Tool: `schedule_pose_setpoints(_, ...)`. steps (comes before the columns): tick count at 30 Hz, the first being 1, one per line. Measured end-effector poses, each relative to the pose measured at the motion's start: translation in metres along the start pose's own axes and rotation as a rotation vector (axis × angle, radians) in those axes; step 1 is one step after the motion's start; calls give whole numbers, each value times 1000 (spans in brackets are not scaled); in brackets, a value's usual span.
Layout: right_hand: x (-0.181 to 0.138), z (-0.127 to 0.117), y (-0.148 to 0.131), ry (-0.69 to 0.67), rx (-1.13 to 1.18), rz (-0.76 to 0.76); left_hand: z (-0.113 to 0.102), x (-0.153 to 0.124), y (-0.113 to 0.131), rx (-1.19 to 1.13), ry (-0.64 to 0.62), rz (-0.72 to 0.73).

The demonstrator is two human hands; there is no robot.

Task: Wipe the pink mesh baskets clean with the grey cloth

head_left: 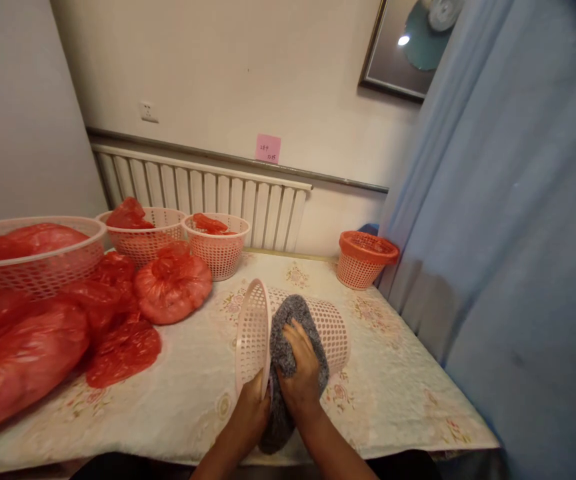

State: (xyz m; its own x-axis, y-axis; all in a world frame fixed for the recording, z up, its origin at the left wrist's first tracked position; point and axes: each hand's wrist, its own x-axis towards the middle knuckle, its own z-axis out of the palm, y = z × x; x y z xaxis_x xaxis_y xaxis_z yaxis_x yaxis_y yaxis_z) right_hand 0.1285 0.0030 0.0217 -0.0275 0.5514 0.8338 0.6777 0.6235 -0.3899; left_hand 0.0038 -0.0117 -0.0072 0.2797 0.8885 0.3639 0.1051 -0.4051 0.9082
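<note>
Near the front edge of the table (393,373), a pink basket (332,330) lies on its side, its mouth facing the left edge. The left hand (253,405) grips its rim; the right hand (302,381), fingers slightly parted, holds a grey cloth (280,345) against its outer side. Wiping the outside seems the step in hand; reaching the rest would call for turning it by the rim.

The bare left hand (254,400) curls in a grip; the bare right hand (300,377), slightly farther forward, presses with fingers extended. Both bare forearms (331,443) angle inward.
</note>
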Motion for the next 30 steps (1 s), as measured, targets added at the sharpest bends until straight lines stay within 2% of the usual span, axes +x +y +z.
schedule_pose_setpoints(5, 39, -4, 1, -57, 17, 27, 2, -10, -10, 8, -32, -9)
schedule_pose_setpoints(9, 53, -1, 6, -74, 11, 71, 3, -15, -12, -49, -85, -71)
schedule_pose_setpoints(11, 51, 0, 7, -67, 16, 92, 3, -11, -4, -80, -90, -101)
schedule_pose_setpoints(15, 43, -2, 7, -79, 30, 94, 7, 6, 23, -122, 52, -128)
schedule_pose_setpoints(19, 41, -8, 13, -88, 24, 77, 11, 19, 36, -149, 96, -158)
schedule_pose_setpoints(24, 41, -15, 51, -104, -74, 117, 7, 18, 30, -44, 104, -174)
schedule_pose_setpoints(27, 38, -28, 87, -102, -165, 237, 5, 16, 26, -26, 71, -198)
schedule_pose_setpoints(30, 32, -49, 118, -29, -232, 362, 6, 14, 22, -3, 88, -193)
